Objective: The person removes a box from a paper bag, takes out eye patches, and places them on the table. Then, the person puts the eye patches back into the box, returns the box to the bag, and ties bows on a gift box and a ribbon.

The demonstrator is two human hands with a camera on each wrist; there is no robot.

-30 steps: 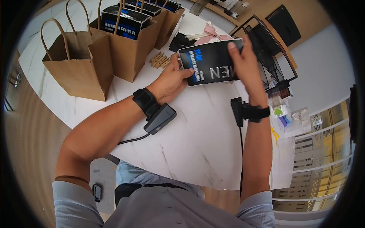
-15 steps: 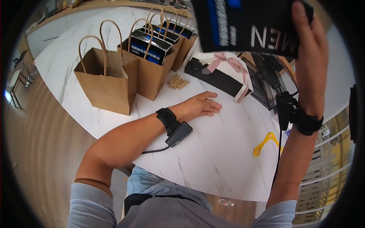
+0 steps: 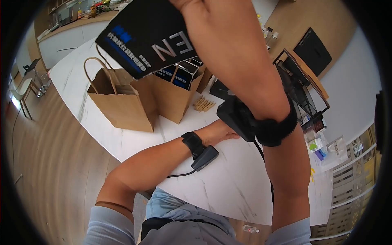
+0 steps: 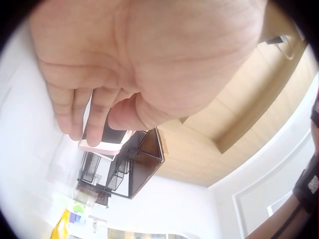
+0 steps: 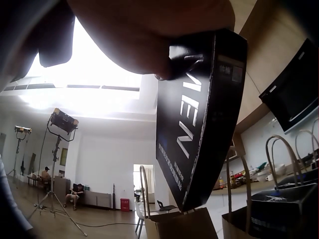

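My right hand (image 3: 212, 24) grips a black box (image 3: 143, 36) with silver "MEN" lettering and blue print by one end, up over the paper bags. In the right wrist view the box (image 5: 187, 119) hangs tilted, its low end close over the rim of a brown paper bag (image 5: 182, 224). That front bag (image 3: 122, 108) stands upright with its handles raised, and the box overlaps its far handle in the head view. My left hand (image 3: 216, 131) rests on the table, partly behind the right wrist camera; its fingers (image 4: 102, 112) are loosely extended and hold nothing.
Beside the front bag, another paper bag (image 3: 173, 100) holds a black box (image 3: 177, 77), with more bags behind. Small wooden clothespins (image 3: 203, 104) lie on the marble-patterned table (image 3: 220, 183). A black mesh rack (image 3: 300, 87) stands at the right. Kitchen counter (image 3: 77, 20) beyond.
My right hand has swung the box from the right side leftward over the bags. The left hand stays low on the table; earlier it let go of the box.
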